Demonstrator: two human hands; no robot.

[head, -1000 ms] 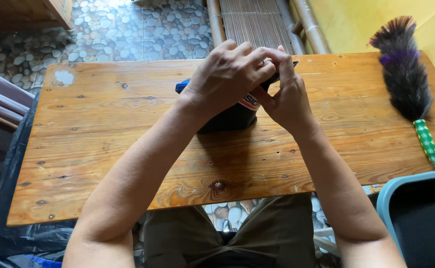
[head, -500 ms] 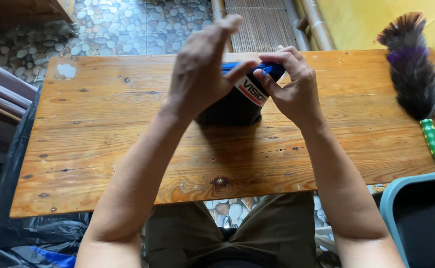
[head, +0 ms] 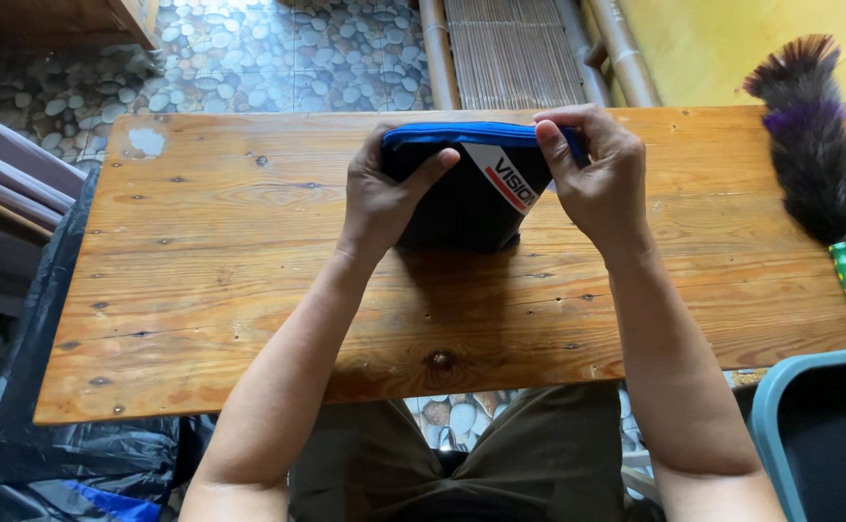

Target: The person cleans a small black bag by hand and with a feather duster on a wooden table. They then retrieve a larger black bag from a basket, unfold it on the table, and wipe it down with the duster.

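A black zip pouch (head: 461, 208) with a blue top edge and a white-and-red label stands upright on the wooden table (head: 249, 261). My left hand (head: 384, 198) grips its left end, thumb across the front. At the pouch's top right corner my right hand (head: 592, 174) pinches the blue edge. The right end of the pouch is hidden behind those fingers.
A dark feather duster (head: 814, 164) with a green patterned handle lies at the table's right end. A light blue bin (head: 814, 435) stands at the lower right. Black plastic sheeting (head: 65, 445) lies at the left, a pebble floor and bamboo mat beyond.
My left hand, which was raised over the pouch, has come down onto its left end. The pouch now stands more upright, its blue top edge showing.
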